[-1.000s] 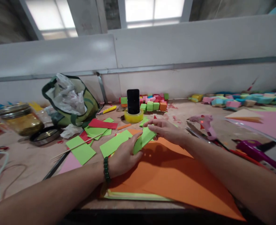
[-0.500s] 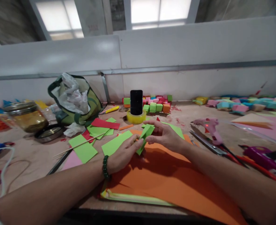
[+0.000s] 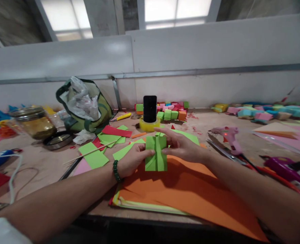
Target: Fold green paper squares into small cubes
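A folded green paper piece is held up between my two hands, its face with a centre seam turned toward me. My left hand grips its left edge, thumb on the front. On the other side, my right hand pinches the right edge, the index finger reaching over the top. Below them lies a large orange paper sheet on a stack of coloured paper. Flat green sheets rest to the left, with a thin wooden stick across them.
A phone stands in a yellow tape roll, with small paper cubes behind. A pink glue gun, scissors and a purple tool lie right. At left are a glass jar and a green bag.
The green paper piece has turned from edge-on and tilted to upright, its broad seamed face now toward me. Both hands keep hold of it; the view has shifted slightly.
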Tool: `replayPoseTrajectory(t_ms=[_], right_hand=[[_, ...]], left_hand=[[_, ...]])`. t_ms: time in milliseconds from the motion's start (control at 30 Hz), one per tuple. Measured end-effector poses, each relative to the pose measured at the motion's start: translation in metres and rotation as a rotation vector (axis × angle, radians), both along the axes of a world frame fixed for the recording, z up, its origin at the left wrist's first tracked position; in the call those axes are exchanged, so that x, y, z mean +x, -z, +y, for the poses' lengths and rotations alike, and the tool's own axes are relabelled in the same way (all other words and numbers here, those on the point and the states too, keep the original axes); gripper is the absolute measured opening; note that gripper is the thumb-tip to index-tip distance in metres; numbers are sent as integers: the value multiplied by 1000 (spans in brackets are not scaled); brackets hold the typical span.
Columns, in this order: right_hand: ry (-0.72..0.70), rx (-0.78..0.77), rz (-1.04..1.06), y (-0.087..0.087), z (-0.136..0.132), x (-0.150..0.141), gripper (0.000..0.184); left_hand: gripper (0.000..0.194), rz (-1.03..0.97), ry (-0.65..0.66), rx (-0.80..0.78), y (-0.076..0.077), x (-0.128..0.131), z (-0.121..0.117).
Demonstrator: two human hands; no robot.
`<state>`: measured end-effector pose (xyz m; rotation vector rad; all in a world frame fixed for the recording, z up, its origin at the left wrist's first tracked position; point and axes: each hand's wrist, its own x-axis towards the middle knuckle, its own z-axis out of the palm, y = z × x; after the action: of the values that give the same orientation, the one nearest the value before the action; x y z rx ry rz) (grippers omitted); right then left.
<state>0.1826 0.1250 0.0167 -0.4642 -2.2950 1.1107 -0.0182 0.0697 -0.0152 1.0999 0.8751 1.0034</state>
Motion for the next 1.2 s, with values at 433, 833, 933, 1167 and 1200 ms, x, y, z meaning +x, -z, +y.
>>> replayPoseTrajectory(t_ms=[433,833,933,1167,1200], right_hand=[[217,1397,-263,-9,-2,5,20],[151,1042,-58,9,3,9,33],[234,911,51,5,4,8,24],[259,1017,-79,6,6,9,40],[254,1015,-83,8,6,9,42]], left_hand=[[26,108,-125,204,-3,1,4],[33,12,-142,235,2,-2,10],[31,6,-149,228,4,-3,10],[35,-46,-120,225,2,-1,9],[36,-48,-118,220,2,-1,8]])
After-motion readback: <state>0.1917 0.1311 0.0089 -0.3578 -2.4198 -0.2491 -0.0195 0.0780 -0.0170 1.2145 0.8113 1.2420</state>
